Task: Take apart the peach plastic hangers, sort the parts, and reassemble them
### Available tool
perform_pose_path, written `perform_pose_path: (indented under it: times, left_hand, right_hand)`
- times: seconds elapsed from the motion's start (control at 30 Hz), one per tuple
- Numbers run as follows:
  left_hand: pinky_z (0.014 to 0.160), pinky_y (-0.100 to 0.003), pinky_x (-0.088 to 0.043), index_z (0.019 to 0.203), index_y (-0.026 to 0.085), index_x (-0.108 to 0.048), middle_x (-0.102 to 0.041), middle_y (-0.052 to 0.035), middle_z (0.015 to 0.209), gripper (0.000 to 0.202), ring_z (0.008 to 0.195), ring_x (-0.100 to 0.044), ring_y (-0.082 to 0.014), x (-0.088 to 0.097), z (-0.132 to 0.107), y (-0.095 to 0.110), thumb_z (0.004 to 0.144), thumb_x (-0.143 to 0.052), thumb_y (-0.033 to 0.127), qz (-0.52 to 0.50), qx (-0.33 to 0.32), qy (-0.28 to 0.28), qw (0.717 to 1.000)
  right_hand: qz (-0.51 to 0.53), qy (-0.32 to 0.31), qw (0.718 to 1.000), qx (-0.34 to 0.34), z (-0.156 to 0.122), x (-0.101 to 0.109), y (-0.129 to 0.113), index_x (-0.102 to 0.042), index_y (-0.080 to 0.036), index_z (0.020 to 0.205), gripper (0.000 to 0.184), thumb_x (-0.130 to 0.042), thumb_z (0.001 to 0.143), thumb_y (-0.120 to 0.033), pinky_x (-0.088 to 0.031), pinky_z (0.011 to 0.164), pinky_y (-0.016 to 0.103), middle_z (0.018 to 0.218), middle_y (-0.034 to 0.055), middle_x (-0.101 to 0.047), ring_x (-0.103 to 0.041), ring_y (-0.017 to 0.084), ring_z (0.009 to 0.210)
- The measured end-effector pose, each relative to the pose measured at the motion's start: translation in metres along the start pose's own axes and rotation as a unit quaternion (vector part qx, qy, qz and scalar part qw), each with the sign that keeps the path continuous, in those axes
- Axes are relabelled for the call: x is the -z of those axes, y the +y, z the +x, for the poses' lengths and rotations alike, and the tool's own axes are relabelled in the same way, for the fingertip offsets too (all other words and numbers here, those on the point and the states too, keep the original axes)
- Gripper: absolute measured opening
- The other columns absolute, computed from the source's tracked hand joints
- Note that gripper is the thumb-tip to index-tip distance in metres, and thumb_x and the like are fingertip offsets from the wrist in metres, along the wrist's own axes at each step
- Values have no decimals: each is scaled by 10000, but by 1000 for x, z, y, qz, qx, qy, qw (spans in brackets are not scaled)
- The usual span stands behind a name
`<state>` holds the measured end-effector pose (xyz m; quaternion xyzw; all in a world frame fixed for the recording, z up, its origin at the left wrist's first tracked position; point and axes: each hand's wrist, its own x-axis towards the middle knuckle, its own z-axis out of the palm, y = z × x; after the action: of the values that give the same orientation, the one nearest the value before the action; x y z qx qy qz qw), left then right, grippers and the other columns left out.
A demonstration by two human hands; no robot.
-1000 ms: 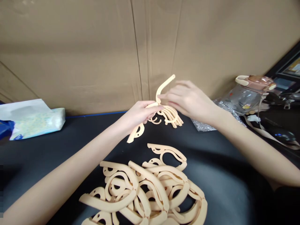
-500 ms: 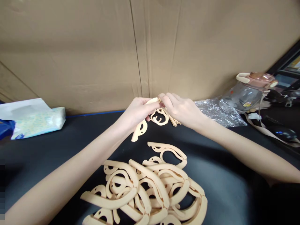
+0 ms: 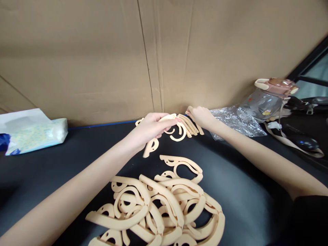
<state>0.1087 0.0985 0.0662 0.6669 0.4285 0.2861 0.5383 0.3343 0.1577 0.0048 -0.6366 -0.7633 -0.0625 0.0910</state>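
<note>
My left hand (image 3: pixel 153 126) is closed around a beige plastic folding hanger piece (image 3: pixel 167 118), whose pale top shows between thumb and fingers. Below that hand a flat end with a half-round cutout (image 3: pixel 151 147) sticks out; whether it belongs to the held piece I cannot tell. My right hand (image 3: pixel 201 115) has its fingers pinched together at the back, beside a row of slim curved strips (image 3: pixel 188 125); what is in the pinch is too small to make out. Between the hands lie curved hook pieces (image 3: pixel 181 136). Closer to me is a heap of beige folding hangers (image 3: pixel 164 201).
A cardboard wall (image 3: pixel 102 68) rises behind the black table (image 3: pixel 77 164). At left is a soft patterned pack (image 3: pixel 38 135). To the right lie a crinkled clear plastic bag (image 3: pixel 230 121), a clear bottle with a pink lid (image 3: pixel 266 99) and a black bag (image 3: pixel 304 119).
My right hand has left the piece in my left hand and moved right, to the strips at the back. My left hand keeps hold and has dropped slightly. The strips now show more.
</note>
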Motion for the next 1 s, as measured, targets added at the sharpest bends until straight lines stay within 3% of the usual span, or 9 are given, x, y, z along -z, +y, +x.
perform_pose_path:
  times: [0.13, 0.27, 0.4, 0.47, 0.53, 0.6, 0.73, 0.87, 1.0]
  left_hand:
    - [474, -260, -105, 675, 176, -550, -237, 71, 589, 305, 501, -186, -68, 1, 0, -3, 799, -690, 417, -18, 4, 11, 1000]
    - [481, -248, -160, 570, 201, -310, -236, 69, 568, 450, 511, -211, -72, 0, 1, -3, 733, -707, 337, -50, -53, 2, 997]
    - [614, -252, -369, 654, 201, -364, -414, 18, 707, 197, 671, -429, -119, -1, 3, -3, 697, -555, 230, -120, -156, -34, 980]
    - [650, -264, -408, 737, 207, -404, -480, 1, 851, 135, 750, -477, -137, -2, 4, -4, 667, -519, 218, -138, -193, -37, 971]
    - [697, -271, -443, 846, 221, -443, -505, -6, 984, 199, 850, -517, -156, -1, 6, -7, 663, -520, 208, -123, -221, -22, 967]
    - [815, -288, -463, 952, 238, -470, -503, -15, 1096, 289, 1021, -520, -184, 3, 8, -9, 671, -535, 211, -84, -249, 11, 965]
    - [840, -268, -452, 1075, 228, -527, -544, -23, 1056, 316, 1028, -528, -173, 12, 8, -9, 762, -557, 258, 17, -254, 63, 965]
    - [569, -214, -419, 875, 181, -562, -592, 8, 769, 152, 610, -503, -97, 19, 5, 2, 880, -580, 332, 60, -219, 47, 973]
    - [427, -186, -300, 785, 173, -585, -473, 55, 555, 164, 464, -381, -70, 17, 3, 8, 875, -624, 304, 48, -191, 103, 975]
  right_hand:
    - [24, -2, 1000, -4, 3, -4, -3, -676, -126, 1022, 271, -448, 983, -269, -460, 686, 345, 880, 175, -731, -694, 281, 827]
    - [86, 22, 996, 6, -3, 11, -11, -695, -131, 995, 340, -425, 997, -337, -459, 759, 347, 1017, 162, -723, -670, 274, 946]
    - [233, 4, 969, 78, -20, 37, -41, -685, -207, 1044, 612, -143, 1045, -492, -489, 777, 280, 970, 47, -744, -678, 162, 873]
    - [494, -71, 858, 122, -28, 48, -56, -661, -182, 1116, 633, -132, 1037, -521, -509, 812, 307, 948, 71, -747, -689, 167, 855]
    - [622, -90, 769, 114, -33, 56, -64, -667, -161, 1090, 567, -252, 1023, -541, -514, 813, 310, 892, 74, -740, -684, 165, 826]
    - [655, -83, 744, 100, -37, 62, -65, -688, -155, 1033, 473, -419, 982, -540, -506, 802, 290, 865, 57, -727, -665, 150, 808]
    - [621, -78, 768, 137, -39, 75, -57, -711, -165, 983, 284, -670, 868, -422, -485, 754, 260, 922, 29, -723, -641, 129, 815]
    - [494, 34, 857, 143, -37, 92, -42, -708, -147, 906, 277, -643, 890, -416, -442, 654, 258, 831, 27, -695, -595, 123, 722]
    - [312, 141, 924, 169, -37, 97, -36, -679, -141, 983, 266, -556, 953, -374, -431, 654, 270, 927, 52, -675, -577, 129, 728]
